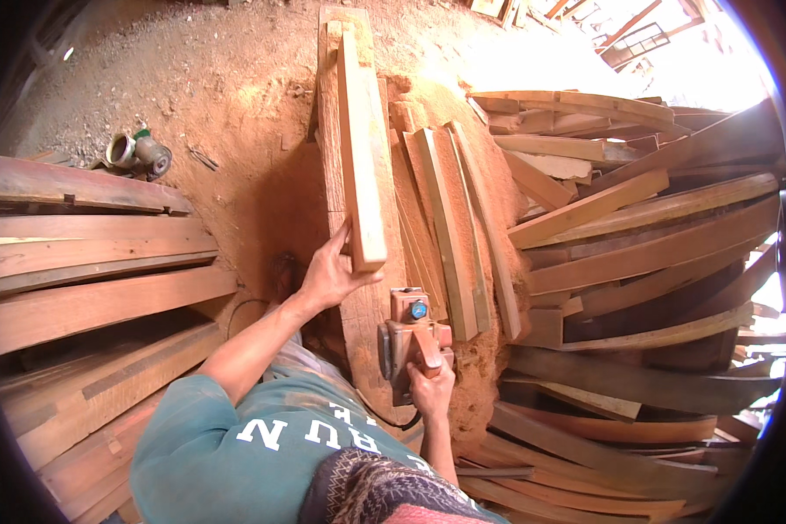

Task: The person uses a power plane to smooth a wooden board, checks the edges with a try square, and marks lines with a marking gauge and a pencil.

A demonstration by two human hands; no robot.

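A long squared timber lies lengthwise on a narrow wooden bench, its near end toward me. My left hand is closed around that near end, fingers at its left side and thumb under the end. My right hand grips the rear handle of an electric planer with a blue front knob. The planer is just right of and nearer than the timber's end, apart from it. Its underside is hidden, so I cannot tell whether it rests on the bench.
Sawdust covers the ground, with several loose timbers lying right of the bench. Stacks of curved boards fill the right side. More planks are piled at left. Two cup-like containers lie beyond them. A dark cord trails below the planer.
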